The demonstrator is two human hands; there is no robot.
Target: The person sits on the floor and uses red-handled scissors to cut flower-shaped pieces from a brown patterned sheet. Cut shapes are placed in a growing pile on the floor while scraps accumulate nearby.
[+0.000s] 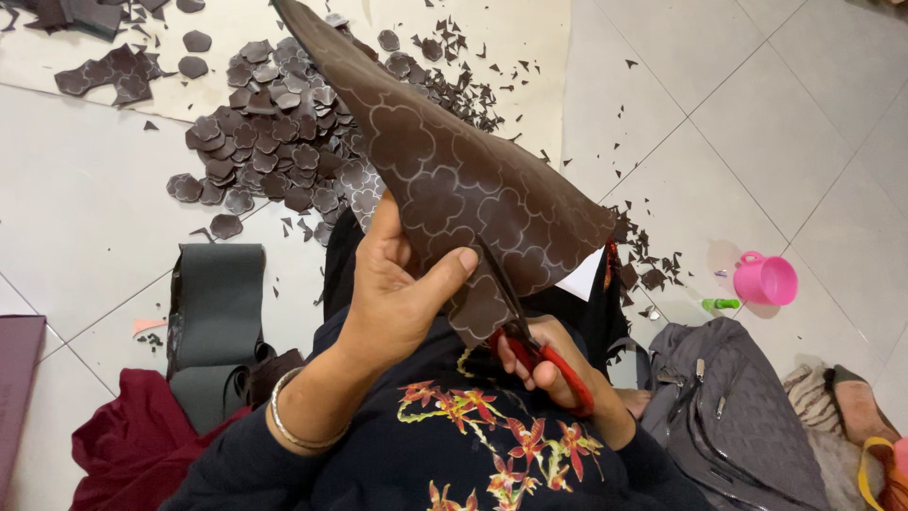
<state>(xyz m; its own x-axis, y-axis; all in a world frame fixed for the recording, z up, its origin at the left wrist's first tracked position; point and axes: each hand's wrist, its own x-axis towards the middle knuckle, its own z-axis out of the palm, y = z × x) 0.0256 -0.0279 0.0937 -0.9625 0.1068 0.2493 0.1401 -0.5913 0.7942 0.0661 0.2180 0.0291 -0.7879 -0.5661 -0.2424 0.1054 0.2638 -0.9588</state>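
Note:
My left hand (397, 289) grips a long dark brown sheet (445, 161) marked with pale flower-shaped outlines, thumb pressed on its lower edge. The sheet rises toward the top of the view. My right hand (539, 364) holds red-handled scissors (544, 355), whose blades reach up into the lower edge of the sheet beside my left thumb. A silver bangle sits on my left wrist. A pile of cut brown flower shapes (274, 142) lies on the floor beyond.
Pale paper sheet (501, 38) under the pile, with small brown scraps scattered on it and on the white floor tiles. Grey folded material (216, 312) and red cloth (132, 445) at left. Pink cup (766, 279), green small object and grey quilted bag (728, 416) at right.

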